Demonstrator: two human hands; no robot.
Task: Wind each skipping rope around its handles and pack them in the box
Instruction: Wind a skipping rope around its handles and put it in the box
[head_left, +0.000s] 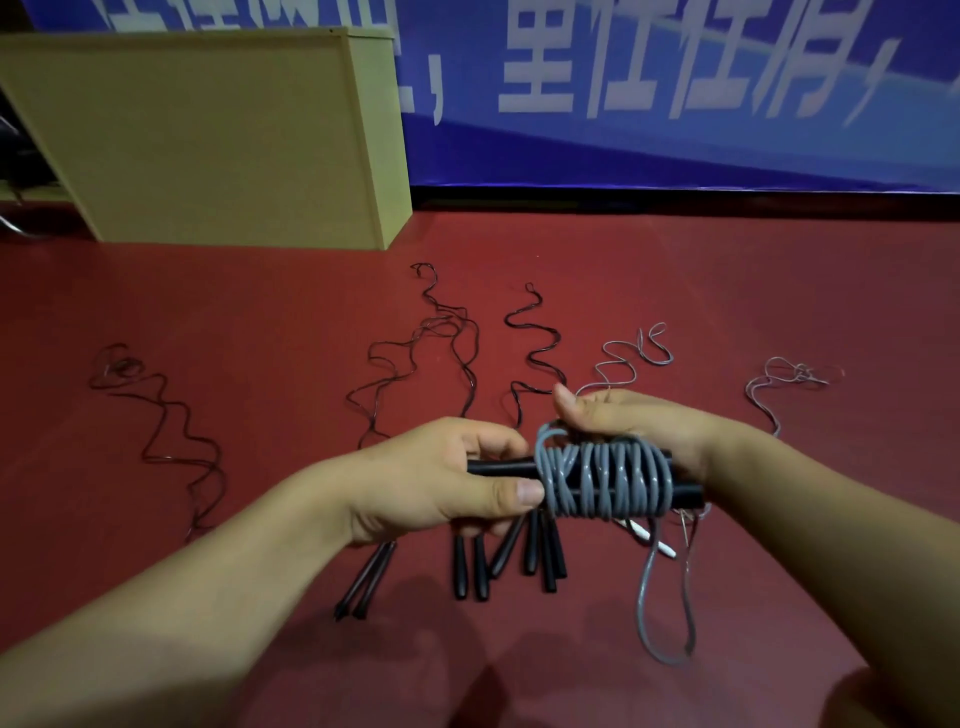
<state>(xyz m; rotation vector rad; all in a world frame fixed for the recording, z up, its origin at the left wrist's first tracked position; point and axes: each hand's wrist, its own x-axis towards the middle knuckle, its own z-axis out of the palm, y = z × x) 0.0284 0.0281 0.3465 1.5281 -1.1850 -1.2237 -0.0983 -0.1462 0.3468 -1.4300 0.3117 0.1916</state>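
Observation:
I hold two black handles side by side above the red floor, with a grey rope wound many times around them. My left hand grips the handles' left end, thumb pressed against the first coil. My right hand is over the far side of the bundle, fingers curled on the rope's top coils. A loose loop of the grey rope hangs below the bundle. Several other skipping ropes lie stretched on the floor: black handles near me, their cords snaking away. No box for packing is clearly identifiable.
A tall beige wooden cabinet stands at the back left. A blue banner with white characters covers the back wall. Two grey cords lie on the floor to the right. The red floor spreads all around.

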